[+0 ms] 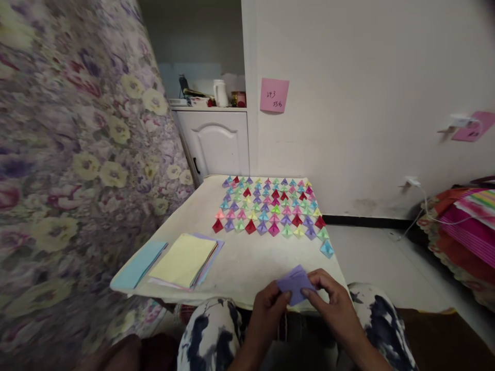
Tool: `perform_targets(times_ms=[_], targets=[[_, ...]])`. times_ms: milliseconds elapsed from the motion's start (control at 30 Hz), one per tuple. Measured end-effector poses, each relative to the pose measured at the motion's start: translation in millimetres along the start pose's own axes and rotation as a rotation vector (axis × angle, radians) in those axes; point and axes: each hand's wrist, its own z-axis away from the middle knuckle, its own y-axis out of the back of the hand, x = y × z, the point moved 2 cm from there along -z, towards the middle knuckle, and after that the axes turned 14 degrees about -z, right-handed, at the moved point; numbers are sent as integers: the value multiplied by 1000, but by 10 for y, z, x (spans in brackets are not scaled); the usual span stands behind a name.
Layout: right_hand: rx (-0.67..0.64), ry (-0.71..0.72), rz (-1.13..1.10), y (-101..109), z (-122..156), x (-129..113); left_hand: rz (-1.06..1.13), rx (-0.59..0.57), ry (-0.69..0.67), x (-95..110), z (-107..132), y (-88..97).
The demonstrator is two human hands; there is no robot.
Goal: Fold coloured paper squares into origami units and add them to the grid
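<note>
Knees in white cloth with dark blotches show at the bottom of the frame. Just above, right of lower centre, the left hand and right hand share one purple paper by the near edge of the counter, each grip pinched on it between thumb and fingers. Folding of this piece looks partly done: it is small, flat and layered, its upper edge slightly fanned. At lower left, a yellow-topped paper stack lies just beside blue sheets, seemingly paper not yet folded. Farther back, one blue folded piece sits apart at the counter's right, below many multicoloured folded pieces, apparently finished, in close rows. A pink note hangs at upper centre.
</note>
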Motion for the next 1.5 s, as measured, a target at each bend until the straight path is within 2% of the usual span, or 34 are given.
perform_targets(times_ms=[133, 267, 367, 733, 900, 1100, 1233, 1400, 1500], targets=[[81, 86, 66, 12, 19, 23, -82, 90, -14, -22, -11, 28], [144, 162, 117, 36, 38, 32, -16, 33, 83, -72, -7, -24], [167, 184, 121, 53, 44, 29, 30, 11, 99, -94, -11, -56], [80, 107, 36, 1, 33, -12, 146, -8, 139, -65, -31, -77], [30, 67, -13, -18, 35, 22, 166, -24, 110, -56, -23, -80], [70, 56, -22, -25, 53, 56, 178, -38, 106, -93, -23, -76], [21, 63, -24, -57, 78, 60, 174, -20, 135, -141, -35, -62], [39, 97, -24, -70, 86, 47, 184, 34, 154, -98, -36, -30], [55, 82, -68, -75, 73, 50, 180, 16, 131, -80, -33, -39]])
